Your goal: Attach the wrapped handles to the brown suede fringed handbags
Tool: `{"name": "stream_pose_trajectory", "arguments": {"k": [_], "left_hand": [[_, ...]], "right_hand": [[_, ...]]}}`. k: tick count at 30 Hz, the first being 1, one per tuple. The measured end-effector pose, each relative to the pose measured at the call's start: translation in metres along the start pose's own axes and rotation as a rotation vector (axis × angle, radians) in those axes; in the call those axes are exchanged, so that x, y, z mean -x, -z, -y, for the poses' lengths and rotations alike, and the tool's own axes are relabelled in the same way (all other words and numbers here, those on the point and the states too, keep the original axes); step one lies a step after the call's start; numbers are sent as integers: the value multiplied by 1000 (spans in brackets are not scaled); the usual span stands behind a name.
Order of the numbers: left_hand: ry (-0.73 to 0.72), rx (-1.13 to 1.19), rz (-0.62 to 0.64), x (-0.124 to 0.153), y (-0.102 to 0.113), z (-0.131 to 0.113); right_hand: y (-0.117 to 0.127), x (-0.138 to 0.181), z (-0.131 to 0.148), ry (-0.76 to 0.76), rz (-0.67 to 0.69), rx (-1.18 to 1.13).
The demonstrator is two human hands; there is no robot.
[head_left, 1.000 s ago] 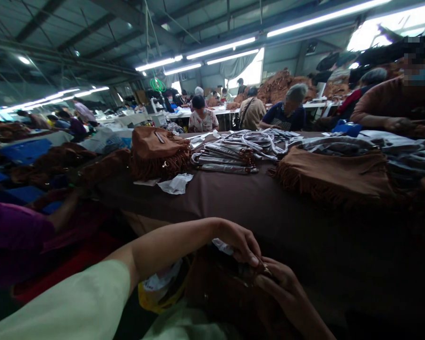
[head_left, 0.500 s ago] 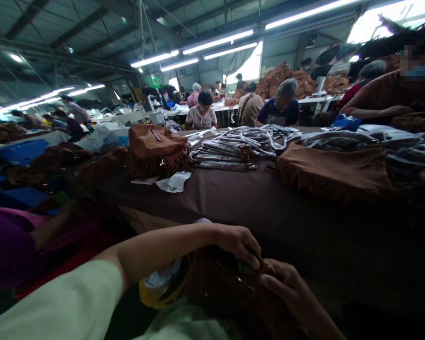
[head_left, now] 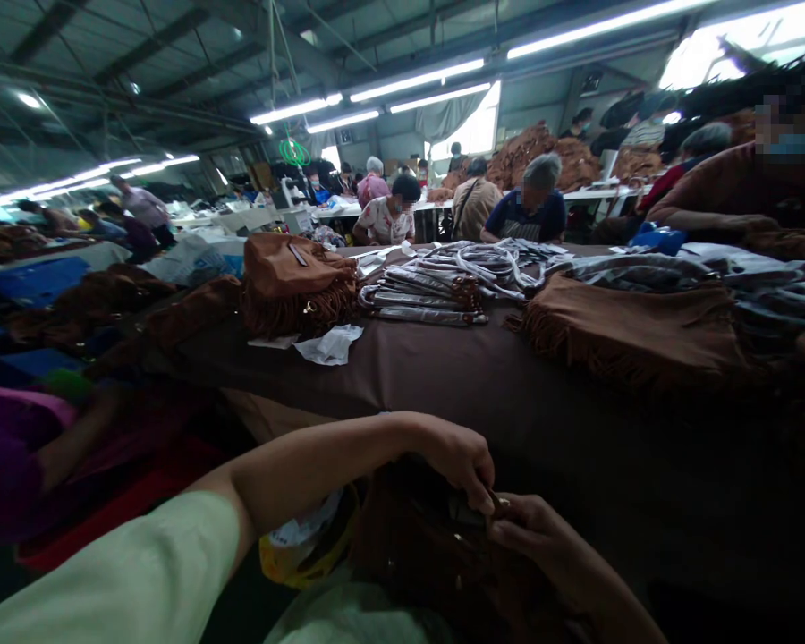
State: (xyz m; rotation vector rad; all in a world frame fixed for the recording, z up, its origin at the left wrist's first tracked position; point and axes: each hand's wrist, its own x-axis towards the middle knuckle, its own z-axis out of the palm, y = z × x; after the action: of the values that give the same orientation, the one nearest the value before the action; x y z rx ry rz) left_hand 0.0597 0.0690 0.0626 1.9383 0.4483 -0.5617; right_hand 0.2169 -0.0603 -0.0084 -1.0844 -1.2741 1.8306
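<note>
A dark brown suede bag (head_left: 402, 537) with small metal fittings lies across my lap, mostly in shadow. Above its right side, my left hand (head_left: 461, 458) pinches a short brown strap (head_left: 495, 503) from the left. My right hand (head_left: 533, 528) grips the same piece from the other side, thumb and fingers closed around it. A bit of shiny metal shows between the two hands. The fingertips nearly meet, so most of the strap is hidden.
On the brown-covered table (head_left: 402, 376) lie a fringed bag (head_left: 295, 277), wrapped straps (head_left: 422, 295), white paper (head_left: 328, 344) and another fringed bag (head_left: 637, 317). A yellow plastic bag (head_left: 288, 559) hangs by my lap. A co-worker's arm (head_left: 80, 438) is at left.
My left hand has risen slightly and its fingers are curled tighter over the strap. My right hand has shifted a little left. At left, the co-worker's arm has moved.
</note>
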Motion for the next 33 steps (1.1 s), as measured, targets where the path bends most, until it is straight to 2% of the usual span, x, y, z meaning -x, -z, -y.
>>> {"name": "stream_pose_trajectory", "arguments": {"k": [2, 5, 7, 10, 13, 15, 18, 20, 23, 27, 31, 33], "left_hand": [[13, -40, 54, -4, 6, -4], [61, -189, 20, -9, 10, -15], [135, -377, -49, -10, 7, -27], [241, -631, -223, -8, -1, -44], [244, -718, -308, -10, -2, -52], [206, -702, -258, -15, 5, -52], [108, -574, -80, -29, 23, -46], [65, -457, 10, -39, 35, -41], [70, -309, 47, -53, 48, -35], [12, -240, 21, -68, 61, -37], [-110, -388, -116, -77, 66, -49], [-119, -460, -204, -73, 66, -52]], "right_hand": [[-1, 0, 4, -26, -16, 57], [0, -4, 3, -56, -46, 103], [2, -8, -2, -66, -53, 89], [7, -14, -11, -42, -114, 56], [15, -16, -17, -36, -185, 80], [21, -15, -18, -4, -228, 110], [26, -9, -17, 84, -280, 96], [26, -4, -16, 89, -303, 57], [25, 3, -14, 66, -353, 48], [29, 8, -9, 76, -456, 106], [31, 9, -6, 53, -629, 247], [28, 11, -8, 10, -734, 320]]}}
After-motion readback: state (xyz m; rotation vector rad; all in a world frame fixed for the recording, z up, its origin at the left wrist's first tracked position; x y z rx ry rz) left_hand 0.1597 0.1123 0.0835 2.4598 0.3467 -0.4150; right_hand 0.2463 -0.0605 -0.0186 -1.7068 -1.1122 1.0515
